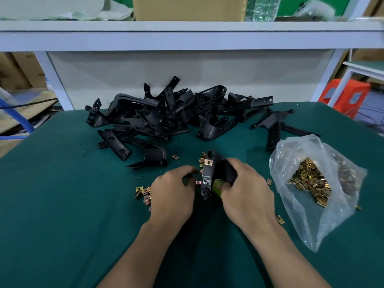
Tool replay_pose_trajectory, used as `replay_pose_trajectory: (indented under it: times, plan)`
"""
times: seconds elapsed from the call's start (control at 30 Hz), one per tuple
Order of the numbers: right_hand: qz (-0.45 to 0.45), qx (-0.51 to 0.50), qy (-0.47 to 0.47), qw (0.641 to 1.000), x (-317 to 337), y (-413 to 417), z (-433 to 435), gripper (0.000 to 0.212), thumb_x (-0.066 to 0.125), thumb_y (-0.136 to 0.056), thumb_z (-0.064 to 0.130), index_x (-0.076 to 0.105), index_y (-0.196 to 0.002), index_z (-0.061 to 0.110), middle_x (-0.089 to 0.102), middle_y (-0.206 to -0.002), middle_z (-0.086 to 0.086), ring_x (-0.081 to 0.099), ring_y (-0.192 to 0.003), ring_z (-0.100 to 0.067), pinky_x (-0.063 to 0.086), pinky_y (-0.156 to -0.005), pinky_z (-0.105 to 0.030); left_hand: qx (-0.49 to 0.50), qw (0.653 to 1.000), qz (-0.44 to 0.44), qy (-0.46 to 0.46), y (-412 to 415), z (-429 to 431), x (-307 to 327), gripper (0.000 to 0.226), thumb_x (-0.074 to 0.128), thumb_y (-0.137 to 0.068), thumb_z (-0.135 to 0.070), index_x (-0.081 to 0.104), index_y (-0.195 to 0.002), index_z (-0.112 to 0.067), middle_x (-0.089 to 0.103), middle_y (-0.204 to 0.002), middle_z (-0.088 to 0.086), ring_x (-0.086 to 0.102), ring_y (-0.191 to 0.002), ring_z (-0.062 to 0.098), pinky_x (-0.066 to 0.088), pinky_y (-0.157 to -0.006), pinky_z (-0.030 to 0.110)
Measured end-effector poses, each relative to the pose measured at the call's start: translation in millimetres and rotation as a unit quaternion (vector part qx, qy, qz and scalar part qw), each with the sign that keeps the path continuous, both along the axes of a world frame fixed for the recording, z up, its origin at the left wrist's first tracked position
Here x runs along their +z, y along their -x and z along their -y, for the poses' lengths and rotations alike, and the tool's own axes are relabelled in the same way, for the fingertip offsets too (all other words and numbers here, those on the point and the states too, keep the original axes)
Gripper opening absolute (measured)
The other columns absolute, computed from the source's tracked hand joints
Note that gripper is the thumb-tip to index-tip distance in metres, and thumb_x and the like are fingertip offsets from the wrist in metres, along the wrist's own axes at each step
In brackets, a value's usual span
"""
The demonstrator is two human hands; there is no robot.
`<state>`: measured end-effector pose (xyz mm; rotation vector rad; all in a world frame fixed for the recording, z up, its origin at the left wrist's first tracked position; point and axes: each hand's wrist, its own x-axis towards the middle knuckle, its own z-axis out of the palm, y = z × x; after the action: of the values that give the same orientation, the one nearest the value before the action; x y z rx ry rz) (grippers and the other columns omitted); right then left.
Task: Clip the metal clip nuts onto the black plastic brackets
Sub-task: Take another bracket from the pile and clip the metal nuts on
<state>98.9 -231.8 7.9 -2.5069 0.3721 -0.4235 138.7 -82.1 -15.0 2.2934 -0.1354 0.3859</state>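
No text, label, brand or number can be read anywhere. The cardboard boxes [22, 69] beyond the far left corner of the bench [62, 204] carry small dark printed marks on their sides, too blurred and small to make out.

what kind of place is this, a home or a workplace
Probably a factory assembly bench: a heap of black plastic brackets on a green mat, a plastic bag of clip nuts, and a cardboard box on the shelf above.
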Motion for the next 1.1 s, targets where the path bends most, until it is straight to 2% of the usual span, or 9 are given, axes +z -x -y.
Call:
replay_pose_trajectory:
  times: [0.1, 0.17, 0.23, 0.37, 0.57, 0.73, 0.9, 1.0, 1.1]
  plan:
    - [0.0, -0.005, -0.006, 1.0, 1.7, 1.3, 0.5, 0.039, 0.058, -0.085, 0.021, 0.056, -0.121, 0.037, 0.064, -0.103, 0.011, 0.055, -0.082, -0.023, 0.044, -0.072, -0.037, -0.025, 0.999, -0.003, -0.039, 1.3, -3.2, -3.5, 0.041, 0.061, -0.089, -0.005, 0.077, -0.115, -0.033, 0.077, -0.094, -0.004, 0.069, -0.081, 0.017, 0.054, -0.077, 0.03]
    - [0.002, -0.008, -0.016, 1.0, 2.3, 1.6, 0.9, 0.037, 0.059, -0.085, 0.024, 0.057, -0.12, 0.038, 0.064, -0.102, 0.011, 0.054, -0.082, -0.023, 0.045, -0.073, -0.037, -0.056, 0.994, 0.021, -0.088, 0.8, -3.5, -5.0, 0.039, 0.062, -0.09, -0.012, 0.072, -0.127, -0.023, 0.074, -0.117, 0.002, 0.065, -0.111, 0.022, 0.049, -0.101, 0.035]
    - [0.003, -0.01, -0.022, 1.0, 1.9, 0.7, 1.2, 0.038, 0.059, -0.084, 0.024, 0.057, -0.119, 0.038, 0.063, -0.102, 0.011, 0.053, -0.082, -0.022, 0.045, -0.072, -0.037, -0.087, 0.989, 0.026, -0.12, -1.3, -1.5, -4.2, 0.038, 0.063, -0.093, -0.023, 0.068, -0.131, -0.024, 0.069, -0.124, -0.002, 0.057, -0.121, 0.02, 0.041, -0.108, 0.034]
    - [-0.005, -0.017, -0.015, 1.0, -0.2, -0.7, 1.3, 0.042, 0.059, -0.084, 0.021, 0.056, -0.121, 0.039, 0.063, -0.106, 0.011, 0.054, -0.085, -0.022, 0.048, -0.075, -0.038, -0.065, 0.982, 0.047, -0.174, -3.2, 2.8, -4.2, 0.024, 0.063, -0.095, -0.029, 0.076, -0.115, -0.031, 0.074, -0.112, -0.008, 0.059, -0.114, 0.016, 0.03, -0.098, 0.025]
    - [-0.007, -0.016, -0.01, 1.0, -2.3, -1.5, 1.4, 0.039, 0.06, -0.084, 0.023, 0.055, -0.119, 0.041, 0.063, -0.1, 0.012, 0.055, -0.084, -0.023, 0.042, -0.072, -0.036, -0.042, 0.998, 0.0, -0.039, 1.1, -2.6, -8.0, 0.023, 0.075, -0.083, -0.011, 0.072, -0.09, -0.033, 0.072, -0.084, -0.015, 0.063, -0.09, 0.013, 0.046, -0.076, 0.02]
    - [-0.005, -0.01, -0.02, 1.0, -1.8, -1.4, 2.0, 0.035, 0.06, -0.082, 0.024, 0.056, -0.112, 0.042, 0.062, -0.094, 0.013, 0.055, -0.08, -0.023, 0.041, -0.069, -0.036, -0.01, 1.0, 0.019, 0.021, 1.0, -2.9, -4.8, 0.029, 0.068, -0.094, -0.014, 0.058, -0.098, -0.041, 0.062, -0.09, -0.023, 0.057, -0.094, 0.004, 0.038, -0.075, 0.01]
    - [-0.003, -0.003, -0.027, 1.0, -0.6, -0.3, 2.2, 0.036, 0.061, -0.081, 0.029, 0.057, -0.115, 0.041, 0.063, -0.095, 0.013, 0.056, -0.082, -0.022, 0.042, -0.069, -0.036, -0.066, 0.992, -0.084, 0.064, -2.8, -15.3, -1.6, 0.03, 0.073, -0.091, -0.011, 0.069, -0.087, -0.041, 0.07, -0.085, -0.024, 0.06, -0.086, -0.016, 0.041, -0.064, 0.0]
    - [-0.001, 0.002, -0.035, 0.999, -0.3, 0.6, 2.1, 0.036, 0.062, -0.08, 0.03, 0.057, -0.114, 0.041, 0.064, -0.094, 0.014, 0.058, -0.084, -0.022, 0.045, -0.071, -0.037, -0.084, 0.991, -0.101, 0.038, -1.5, -17.5, -2.6, 0.03, 0.077, -0.085, -0.006, 0.077, -0.085, -0.036, 0.071, -0.077, -0.026, 0.062, -0.078, -0.015, 0.044, -0.061, 0.001]
    - [0.005, 0.004, -0.036, 0.999, -0.8, 1.0, 2.3, 0.036, 0.063, -0.081, 0.026, 0.058, -0.113, 0.04, 0.064, -0.09, 0.014, 0.058, -0.081, -0.02, 0.046, -0.07, -0.036, -0.081, 0.995, -0.058, 0.028, 2.9, -15.7, 2.9, 0.036, 0.079, -0.08, -0.021, 0.074, -0.109, -0.043, 0.073, -0.096, -0.028, 0.065, -0.089, -0.011, 0.052, -0.078, 0.009]
